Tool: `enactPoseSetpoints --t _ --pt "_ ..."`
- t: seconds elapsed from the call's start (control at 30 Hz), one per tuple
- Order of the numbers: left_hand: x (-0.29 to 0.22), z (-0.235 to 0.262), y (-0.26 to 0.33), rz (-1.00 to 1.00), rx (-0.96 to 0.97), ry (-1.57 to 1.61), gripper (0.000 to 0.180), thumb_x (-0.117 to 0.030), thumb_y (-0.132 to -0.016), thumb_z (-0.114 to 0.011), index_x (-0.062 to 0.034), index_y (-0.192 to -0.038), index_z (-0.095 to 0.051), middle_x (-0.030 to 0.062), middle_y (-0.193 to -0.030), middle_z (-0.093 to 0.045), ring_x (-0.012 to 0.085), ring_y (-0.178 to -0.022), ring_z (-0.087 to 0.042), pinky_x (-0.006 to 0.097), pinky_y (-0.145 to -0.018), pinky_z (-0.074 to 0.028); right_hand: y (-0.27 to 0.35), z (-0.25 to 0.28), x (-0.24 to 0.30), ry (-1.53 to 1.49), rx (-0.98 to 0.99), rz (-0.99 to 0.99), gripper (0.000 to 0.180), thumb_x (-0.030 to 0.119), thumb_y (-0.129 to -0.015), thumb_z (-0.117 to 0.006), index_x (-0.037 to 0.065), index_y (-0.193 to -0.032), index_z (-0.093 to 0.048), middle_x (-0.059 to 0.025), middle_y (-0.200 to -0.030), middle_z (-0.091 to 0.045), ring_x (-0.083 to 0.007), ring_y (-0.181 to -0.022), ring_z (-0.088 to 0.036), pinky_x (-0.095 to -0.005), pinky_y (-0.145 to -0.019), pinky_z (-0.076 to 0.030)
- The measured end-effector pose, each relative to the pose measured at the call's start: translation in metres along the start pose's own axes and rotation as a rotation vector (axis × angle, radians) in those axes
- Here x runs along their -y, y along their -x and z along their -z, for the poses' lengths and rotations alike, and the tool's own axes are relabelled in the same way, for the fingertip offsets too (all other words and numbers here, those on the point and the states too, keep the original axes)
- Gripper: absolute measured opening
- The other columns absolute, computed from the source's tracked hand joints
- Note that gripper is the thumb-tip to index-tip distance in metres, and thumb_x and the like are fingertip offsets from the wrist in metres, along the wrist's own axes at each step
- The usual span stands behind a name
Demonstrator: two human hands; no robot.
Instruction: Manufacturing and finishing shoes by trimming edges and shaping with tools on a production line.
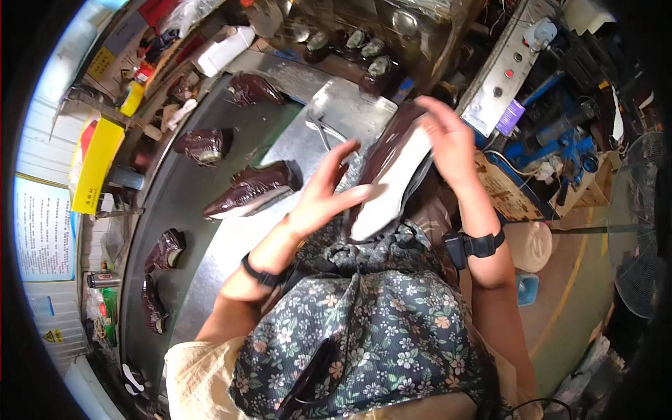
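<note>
A dark brown shoe with a white sole (395,183) is tilted above my lap, its sole turned up toward me. My right hand (450,143) grips its far end, the fingers slightly blurred. Beside the shoe's left edge, my left hand (323,187) has its fingers spread, and the thumb reaches over the near part of the sole. A pair of scissors (322,129) lies on the metal plate (280,150) just beyond my left hand. Left of that hand, another brown shoe wrapped in clear film (255,189) rests at the plate's edge.
Several brown shoe uppers, one of them here (203,145), sit along the dark curved conveyor (199,199) at left. More shoes (378,70) stand at the back. A control panel with buttons (507,70) is at far right, above a cardboard box (507,183). A fan (640,224) stands farther right.
</note>
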State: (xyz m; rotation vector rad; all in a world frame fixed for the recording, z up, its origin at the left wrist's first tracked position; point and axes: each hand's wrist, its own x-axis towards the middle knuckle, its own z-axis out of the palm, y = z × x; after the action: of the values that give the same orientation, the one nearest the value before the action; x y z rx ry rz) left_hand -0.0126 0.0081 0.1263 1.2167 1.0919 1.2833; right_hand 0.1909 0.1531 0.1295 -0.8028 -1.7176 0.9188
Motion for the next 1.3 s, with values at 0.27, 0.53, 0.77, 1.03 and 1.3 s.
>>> enactPoseSetpoints --t 0.27,0.53,0.77,1.03,1.3 --pt "0.079 -0.018 -0.063 0.066 0.15 -0.28 0.087 -0.027 -0.077 -0.08 0.0096 -0.139 -0.031 0.0258 -0.134 -0.046 0.0339 -0.126 -0.047 0.037 -0.105 -0.039 0.027 -0.005 -0.022 0.125 0.601 -0.155 0.038 0.014 -0.084 -0.066 0.005 -0.12 -0.062 -0.0186 -0.102 -0.068 -0.0375 -0.096 -0.065 -0.0381 -0.081 -0.053" --pt "0.09 -0.026 -0.065 -0.062 0.06 -0.458 0.075 -0.02 -0.084 -0.074 0.0043 -0.141 -0.033 0.0199 -0.132 -0.048 0.0272 -0.125 -0.046 0.035 -0.105 -0.037 0.031 -0.016 -0.022 0.419 0.488 -0.048 0.036 0.011 -0.084 -0.065 0.006 -0.119 -0.062 -0.0174 -0.111 -0.066 -0.0339 -0.098 -0.066 -0.0389 -0.082 -0.053" --pt "0.088 -0.01 -0.079 0.053 0.134 -0.369 0.077 -0.023 -0.082 -0.076 0.0002 -0.143 -0.036 0.0209 -0.141 -0.043 0.0287 -0.13 -0.044 0.035 -0.107 -0.038 0.101 -0.028 -0.03 0.166 0.139 -0.231 0.064 0.023 -0.086 -0.069 -0.002 -0.139 -0.041 -0.0284 -0.119 -0.06 -0.037 -0.114 -0.059 -0.0391 -0.095 -0.046" --pt "0.064 0.004 -0.072 0.147 0.201 0.065 0.057 -0.015 -0.089 -0.069 -0.0037 -0.139 -0.045 0.0073 -0.126 -0.057 0.015 -0.114 -0.053 0.029 -0.101 -0.041 0.108 0.007 -0.054 -0.465 0.246 -0.574 0.029 0.016 -0.099 -0.054 -0.005 -0.118 -0.062 -0.0069 -0.11 -0.068 -0.0129 -0.096 -0.062 -0.0275 -0.089 -0.047" --pt "0.092 -0.009 -0.062 0.183 0.073 -0.174 0.051 -0.022 -0.089 -0.068 -0.0013 -0.131 -0.049 0.0074 -0.112 -0.06 0.0146 -0.105 -0.055 0.028 -0.093 -0.044 0.14 -0.056 -0.086 -0.215 0.088 -0.879 0.057 0.045 -0.104 -0.029 -0.002 -0.123 -0.057 -0.0221 -0.114 -0.064 -0.032 -0.111 -0.059 -0.04 -0.096 -0.043"
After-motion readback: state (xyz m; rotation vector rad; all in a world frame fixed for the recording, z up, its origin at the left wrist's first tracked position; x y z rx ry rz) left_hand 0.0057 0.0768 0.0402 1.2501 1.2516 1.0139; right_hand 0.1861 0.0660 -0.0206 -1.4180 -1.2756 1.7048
